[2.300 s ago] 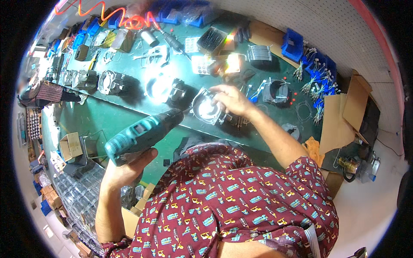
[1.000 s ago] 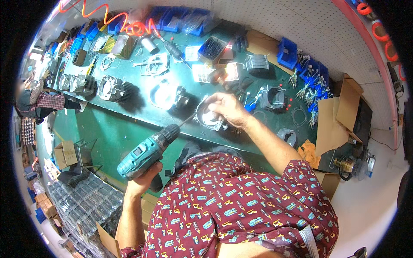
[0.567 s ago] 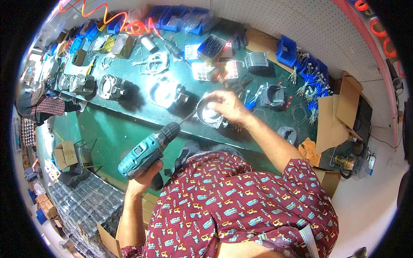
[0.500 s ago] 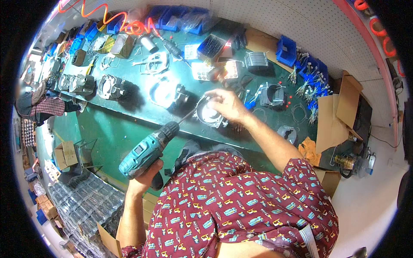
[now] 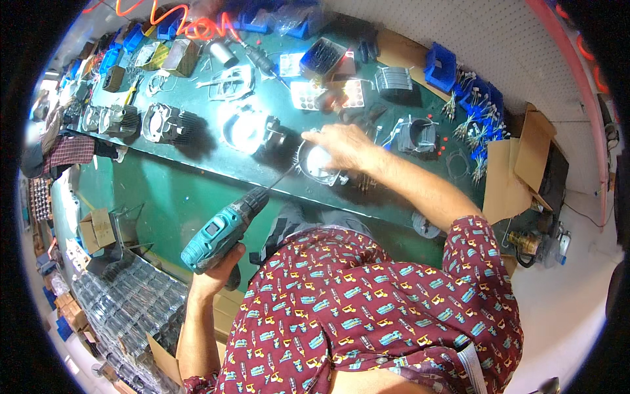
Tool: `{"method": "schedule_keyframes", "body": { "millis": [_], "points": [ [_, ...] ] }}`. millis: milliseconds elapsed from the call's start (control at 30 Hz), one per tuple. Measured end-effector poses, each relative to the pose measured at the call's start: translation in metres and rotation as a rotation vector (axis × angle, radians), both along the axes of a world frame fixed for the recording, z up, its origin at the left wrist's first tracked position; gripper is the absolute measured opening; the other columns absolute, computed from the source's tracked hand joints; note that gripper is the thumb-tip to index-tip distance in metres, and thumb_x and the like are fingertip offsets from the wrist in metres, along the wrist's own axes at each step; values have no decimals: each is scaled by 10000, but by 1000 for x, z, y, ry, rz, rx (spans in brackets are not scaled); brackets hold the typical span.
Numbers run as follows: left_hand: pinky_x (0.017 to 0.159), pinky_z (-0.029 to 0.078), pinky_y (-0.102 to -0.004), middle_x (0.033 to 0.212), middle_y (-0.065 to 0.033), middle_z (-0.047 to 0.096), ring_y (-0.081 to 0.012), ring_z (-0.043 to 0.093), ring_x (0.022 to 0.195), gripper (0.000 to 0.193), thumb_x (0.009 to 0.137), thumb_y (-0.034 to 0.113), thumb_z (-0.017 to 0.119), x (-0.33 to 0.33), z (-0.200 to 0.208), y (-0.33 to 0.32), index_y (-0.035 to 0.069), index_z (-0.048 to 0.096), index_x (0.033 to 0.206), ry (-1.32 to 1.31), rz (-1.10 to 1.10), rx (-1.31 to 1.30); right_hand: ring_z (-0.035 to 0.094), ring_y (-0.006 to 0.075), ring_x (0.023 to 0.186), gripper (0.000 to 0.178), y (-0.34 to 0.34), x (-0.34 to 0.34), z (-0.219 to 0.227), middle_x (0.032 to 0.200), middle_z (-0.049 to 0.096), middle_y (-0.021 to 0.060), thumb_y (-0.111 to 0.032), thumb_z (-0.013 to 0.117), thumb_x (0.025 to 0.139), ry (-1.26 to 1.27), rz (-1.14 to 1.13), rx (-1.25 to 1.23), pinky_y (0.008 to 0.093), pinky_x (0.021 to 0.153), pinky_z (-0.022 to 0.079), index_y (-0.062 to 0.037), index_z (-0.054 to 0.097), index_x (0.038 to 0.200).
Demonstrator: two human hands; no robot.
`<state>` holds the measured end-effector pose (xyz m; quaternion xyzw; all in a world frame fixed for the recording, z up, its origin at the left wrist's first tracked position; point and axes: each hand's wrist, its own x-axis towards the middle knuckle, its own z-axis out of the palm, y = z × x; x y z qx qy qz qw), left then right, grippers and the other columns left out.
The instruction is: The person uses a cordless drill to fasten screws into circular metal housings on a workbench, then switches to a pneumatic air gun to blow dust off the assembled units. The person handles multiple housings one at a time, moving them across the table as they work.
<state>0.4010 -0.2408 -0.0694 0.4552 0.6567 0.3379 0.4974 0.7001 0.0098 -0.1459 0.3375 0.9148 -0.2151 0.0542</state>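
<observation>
My left hand (image 5: 220, 270) is wrapped round the grip of a teal and black cordless drill (image 5: 214, 230). Its long thin bit (image 5: 281, 178) points up and right, with the tip at the left rim of a round grey metal motor housing (image 5: 317, 161). Whether the tip touches a screw there cannot be made out. That housing lies near the bench's front edge. Over its far right side bends my right hand (image 5: 346, 147), fingers curled onto the upper rim and partly hiding it. Left of it, under glaring light, stands another metal housing (image 5: 248, 131).
More finned housings (image 5: 167, 125) line the green bench (image 5: 197, 152) to the left. A finned part (image 5: 417, 136) stands to the right, near wire bundles and blue bins (image 5: 440, 67). An orange coiled hose (image 5: 200, 27) hangs at the back. A person (image 5: 65, 151) is at far left.
My right hand has shifted slightly up and left over the housing's rim, its elbow swinging outward. The drill remains at the left rim, nearly unmoved.
</observation>
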Motion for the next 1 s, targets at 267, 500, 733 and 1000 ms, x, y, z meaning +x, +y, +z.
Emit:
{"method": "schedule_keyframes", "body": {
  "millis": [267,500,733,1000],
  "points": [
    [817,517,-324,1053,-20,688,-141,622,925,337,870,71,761,-20,-1,0,64,662,1192,18,-60,-116,627,345,1037,782,-4,-2,-7,1078,618,145,-343,836,716,29,16,15,469,836,530,-205,510,1414],
    [756,519,-314,966,-4,681,-135,613,848,287,873,107,772,-34,6,9,66,671,1139,36,-99,-153,628,335,1044,775,-5,-12,2,1067,611,133,-273,837,719,-13,-14,-50,501,821,528,-213,508,1418],
    [655,506,-318,815,-46,677,-143,596,707,204,843,121,778,-39,12,29,55,697,1019,85,-174,-157,628,326,1041,787,-5,-22,8,1056,609,125,-276,837,720,-48,-11,-78,501,814,530,-217,497,1427],
    [629,506,-321,775,-56,684,-148,599,665,176,828,107,785,-38,11,37,44,695,965,39,-150,-73,645,327,1015,726,1,-23,12,1039,635,136,-291,840,718,-78,-9,-63,486,808,535,-141,518,1352]
  ]
}}
